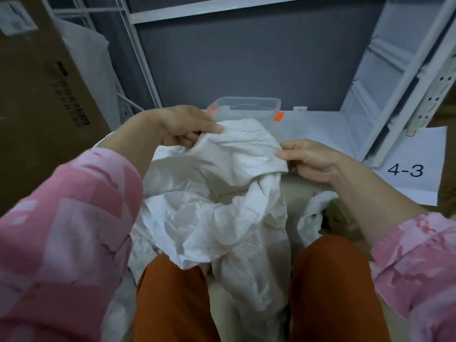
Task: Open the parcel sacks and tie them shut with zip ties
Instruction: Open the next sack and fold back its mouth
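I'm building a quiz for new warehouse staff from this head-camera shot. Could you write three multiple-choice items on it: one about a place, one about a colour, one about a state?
1. Where is the clear plastic box?
A. On the person's lap
B. On the shelf beyond the white sack
C. On top of the cardboard carton

2. What colour are the box's latches?
A. Orange
B. Blue
C. Black

3. What are the left hand and the right hand doing?
A. Both hang idle
B. Only the right holds the sack
C. Both pinch the sack's top edge

Answers:
1 B: the box stands on the white shelf surface behind the held sack.
2 A: an orange clip shows at each end of the box.
3 C: thumb and fingers of each hand close on the fabric edge.
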A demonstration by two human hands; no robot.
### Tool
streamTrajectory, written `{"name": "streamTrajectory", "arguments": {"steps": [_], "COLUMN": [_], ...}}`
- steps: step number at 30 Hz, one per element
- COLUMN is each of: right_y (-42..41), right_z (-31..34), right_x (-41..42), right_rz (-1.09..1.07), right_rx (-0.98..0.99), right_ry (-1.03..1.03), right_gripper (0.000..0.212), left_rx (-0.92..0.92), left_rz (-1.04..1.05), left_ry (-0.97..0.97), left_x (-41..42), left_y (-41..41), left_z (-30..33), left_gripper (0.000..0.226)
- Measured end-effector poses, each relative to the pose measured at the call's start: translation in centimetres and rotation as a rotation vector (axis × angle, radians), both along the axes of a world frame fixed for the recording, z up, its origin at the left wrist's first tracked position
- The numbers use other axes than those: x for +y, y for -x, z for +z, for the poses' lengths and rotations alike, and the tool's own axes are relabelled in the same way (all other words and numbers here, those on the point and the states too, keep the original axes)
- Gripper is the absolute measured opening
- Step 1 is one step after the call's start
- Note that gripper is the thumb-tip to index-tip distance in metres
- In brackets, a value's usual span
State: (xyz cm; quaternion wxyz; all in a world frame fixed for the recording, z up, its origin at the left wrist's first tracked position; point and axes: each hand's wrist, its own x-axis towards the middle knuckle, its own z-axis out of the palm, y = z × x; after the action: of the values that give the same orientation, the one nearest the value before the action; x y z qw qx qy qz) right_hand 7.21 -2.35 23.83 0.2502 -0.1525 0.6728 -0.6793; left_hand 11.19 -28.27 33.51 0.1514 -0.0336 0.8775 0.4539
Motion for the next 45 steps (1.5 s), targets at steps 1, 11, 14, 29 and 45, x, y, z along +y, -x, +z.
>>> {"name": "streamTrajectory", "arguments": {"steps": [1,11,14,29,45], "right_y": [-0.1,-2.6,-2.0,-2.9,-0.2], "right_z": [0.2,5.3,5.3,7.8,4.1], "right_x": [0.0,-5.0,-4.9,-3.5,-4.8], "right_rz": [-0.011,-0.03,-0.067,0.081,-0.378], "right_rx": [0.011,0.759,0.49,0.502,-0.181], "right_ry": [-0.022,-0.551,-0.461,-0.803,0.075], "right_gripper": [0.014,0.02,0.026,0.031,0.03], "left_rx": [-0.068,-0.104,0.165,0.391,0.186], "left_rz": [0.007,0.105,0.153,0.064,-0.1], "left_ry": [-0.013,0.196,0.347,0.901,0.626], "left_x": [-0.5,1.2,1.6,4.6,6.2], "left_y": [0.1,-0.2,-0.6,-1.4,-5.3], "left_z": [0.0,1.4,2.0,0.9,-3.5], "left_gripper": [0.03,0.029,0.041,0.023,0.042]}}
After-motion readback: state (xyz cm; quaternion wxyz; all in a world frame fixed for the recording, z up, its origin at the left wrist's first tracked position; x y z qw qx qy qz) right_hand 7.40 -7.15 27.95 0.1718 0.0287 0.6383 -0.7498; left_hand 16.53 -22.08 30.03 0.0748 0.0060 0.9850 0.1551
